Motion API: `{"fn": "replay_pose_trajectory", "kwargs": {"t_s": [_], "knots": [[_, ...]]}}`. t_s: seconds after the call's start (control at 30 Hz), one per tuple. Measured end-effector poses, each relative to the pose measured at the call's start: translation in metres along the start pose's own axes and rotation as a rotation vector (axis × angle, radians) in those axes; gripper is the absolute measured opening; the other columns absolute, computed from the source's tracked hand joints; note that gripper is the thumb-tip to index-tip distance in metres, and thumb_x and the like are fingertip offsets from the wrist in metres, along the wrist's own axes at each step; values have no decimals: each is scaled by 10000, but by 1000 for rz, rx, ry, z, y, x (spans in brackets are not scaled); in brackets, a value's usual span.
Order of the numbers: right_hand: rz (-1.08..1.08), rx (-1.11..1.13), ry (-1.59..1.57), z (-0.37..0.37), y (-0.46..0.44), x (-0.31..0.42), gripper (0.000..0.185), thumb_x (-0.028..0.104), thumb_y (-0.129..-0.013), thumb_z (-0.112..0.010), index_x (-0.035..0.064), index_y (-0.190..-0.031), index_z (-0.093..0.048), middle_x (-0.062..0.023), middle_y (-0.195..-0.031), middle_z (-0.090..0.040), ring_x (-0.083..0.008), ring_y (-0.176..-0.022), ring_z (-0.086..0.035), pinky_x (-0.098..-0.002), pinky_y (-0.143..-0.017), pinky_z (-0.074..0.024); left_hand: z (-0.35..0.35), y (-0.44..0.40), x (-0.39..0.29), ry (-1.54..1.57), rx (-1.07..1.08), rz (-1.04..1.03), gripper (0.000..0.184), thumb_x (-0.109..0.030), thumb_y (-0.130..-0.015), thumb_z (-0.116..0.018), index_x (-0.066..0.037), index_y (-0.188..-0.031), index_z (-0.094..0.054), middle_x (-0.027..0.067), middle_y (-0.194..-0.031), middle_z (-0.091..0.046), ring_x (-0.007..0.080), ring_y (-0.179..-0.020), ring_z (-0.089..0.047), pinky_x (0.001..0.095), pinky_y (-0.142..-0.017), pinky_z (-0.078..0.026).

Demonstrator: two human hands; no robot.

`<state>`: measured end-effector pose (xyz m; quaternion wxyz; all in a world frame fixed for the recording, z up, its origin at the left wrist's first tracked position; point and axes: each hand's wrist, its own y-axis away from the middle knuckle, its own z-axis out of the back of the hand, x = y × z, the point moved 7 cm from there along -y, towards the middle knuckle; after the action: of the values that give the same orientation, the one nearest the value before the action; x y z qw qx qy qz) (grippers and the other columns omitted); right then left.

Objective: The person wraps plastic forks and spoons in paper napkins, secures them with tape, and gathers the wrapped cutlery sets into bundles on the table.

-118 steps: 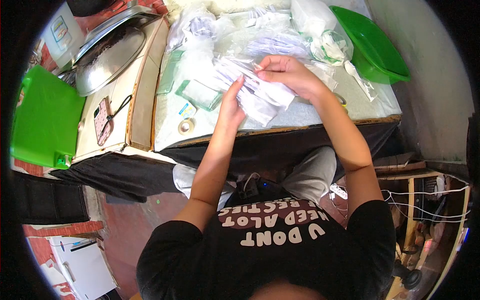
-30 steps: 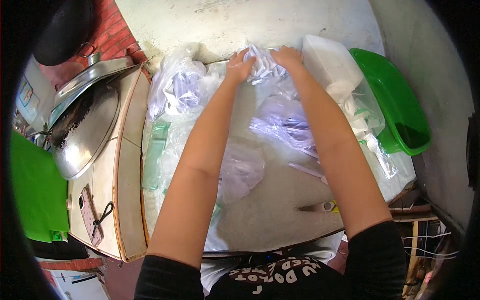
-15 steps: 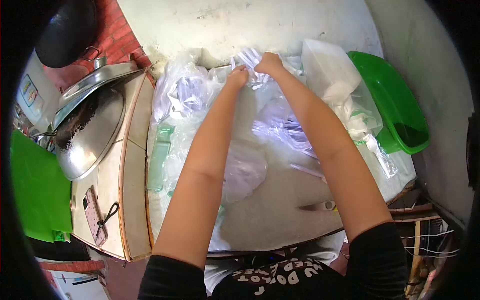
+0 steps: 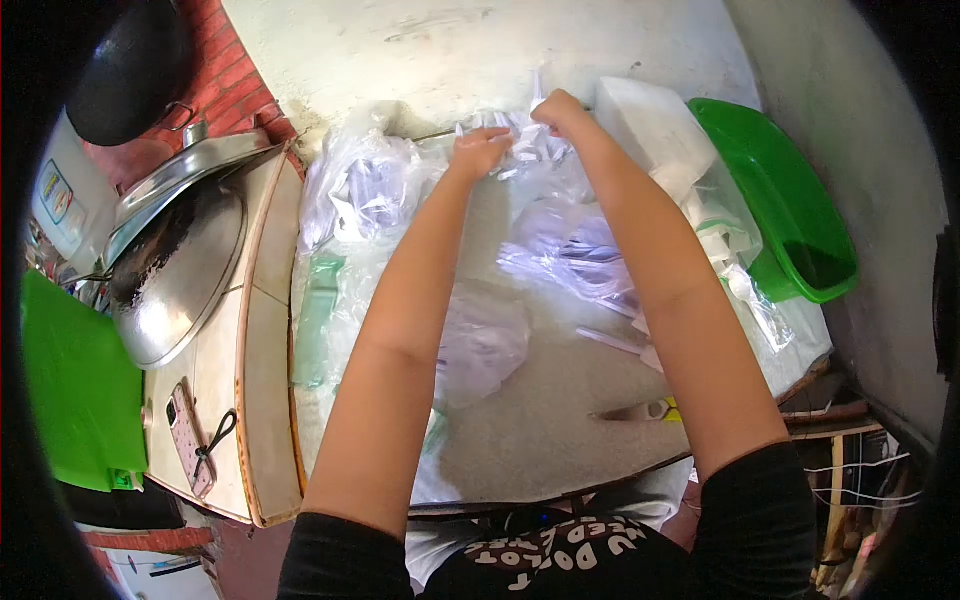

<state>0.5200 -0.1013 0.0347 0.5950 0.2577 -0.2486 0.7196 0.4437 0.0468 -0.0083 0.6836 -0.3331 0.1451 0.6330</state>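
Both my arms stretch to the back of the table, where white plastic utensils (image 4: 540, 145) lie in a clear wrapping. My right hand (image 4: 560, 112) is closed round a white utensil that points up towards the wall. Just left of it, my left hand (image 4: 482, 152) is curled at the pile's left side, with a thin white utensil by its fingers. A bag of utensils (image 4: 375, 190) stands to the left. Nearer me lie a purplish-white bundle of utensils (image 4: 570, 250) and a clear plastic bag (image 4: 485, 340).
Scissors (image 4: 640, 411) lie near the front edge. A green basin (image 4: 790, 210) and a translucent container (image 4: 655, 125) are at the right. On the left counter are a phone (image 4: 190, 440) and a metal lid (image 4: 180, 270); a green container (image 4: 80, 380) stands beyond.
Since the earliest frame, the bundle in my hands is gone from them and both arms reach farther back. Most recently, my right hand has moved slightly right and up with a utensil.
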Motion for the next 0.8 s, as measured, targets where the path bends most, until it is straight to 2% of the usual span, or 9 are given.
{"fn": "replay_pose_trajectory", "kwargs": {"t_s": [0.07,0.17,0.27,0.37,0.47,0.57,0.67,0.77,0.8], "knots": [[-30,105,61,-9,-2,-7,246,138,-704,-579,-60,-835,-645,-230,-875,-655,-339,-646,-661,-352,-665,-541,-11,-4,10,30,72,52,440,-435,-807,-541,-192,-1167,-611,140,-1260,-529,317,-1173,-485,355,-995,-367],[178,221,106,-29,-15,-11,274,181,-706,-684,32,-935,-663,-144,-900,-658,-234,-725,-652,-323,-542,-524,-8,0,4,17,60,-6,460,-393,-816,-569,-127,-1190,-597,149,-1230,-552,299,-1153,-504,335,-994,-357],[132,15,259,-18,-12,-7,273,211,-733,-673,65,-964,-679,-161,-950,-659,-264,-780,-658,-331,-621,-534,-9,-2,9,-21,27,-8,476,-401,-823,-561,-130,-1214,-577,152,-1215,-562,299,-1149,-506,343,-994,-355],[148,-25,353,-9,-1,0,301,229,-764,-644,49,-1004,-670,-182,-995,-652,-305,-841,-656,-338,-718,-531,1,13,-3,175,51,102,497,-426,-830,-552,-147,-1241,-554,163,-1200,-567,297,-1152,-503,347,-999,-350],[90,-91,357,2,6,1,297,180,-753,-577,51,-1004,-672,-213,-1058,-628,-331,-1023,-602,-405,-836,-497,8,9,-4,-6,-68,58,456,-412,-841,-559,-170,-1228,-560,175,-1167,-579,300,-1125,-517,364,-986,-361],[182,-46,541,21,24,12,327,193,-755,-578,78,-1049,-661,-176,-1109,-618,-331,-1026,-598,-417,-847,-489,18,22,-37,-229,-221,-373,402,-363,-851,-573,-145,-1188,-563,175,-1109,-594,294,-1056,-551,378,-959,-382],[197,434,955,15,83,25,340,214,-775,-565,107,-1087,-648,-129,-1141,-613,-319,-1032,-593,-431,-853,-480,19,49,-85,-321,-88,-436,366,-314,-855,-581,-105,-1154,-548,167,-1059,-603,293,-1011,-563,388,-945,-391],[458,564,949,14,158,20,410,351,-852,-492,9,-1001,-661,-173,-1006,-652,-333,-946,-621,-441,-835,-478,-14,53,-84,-98,394,-188,405,-387,-836,-576,-62,-1076,-553,147,-1102,-574,326,-1063,-529,388,-938,-406],[443,535,905,10,169,11,441,373,-865,-462,4,-1008,-656,-182,-1014,-647,-339,-951,-617,-441,-841,-473,-18,62,-89,-181,460,-194,439,-398,-845,-556,-63,-1128,-532,154,-1149,-552,317,-1098,-507,387,-952,-393]]}}
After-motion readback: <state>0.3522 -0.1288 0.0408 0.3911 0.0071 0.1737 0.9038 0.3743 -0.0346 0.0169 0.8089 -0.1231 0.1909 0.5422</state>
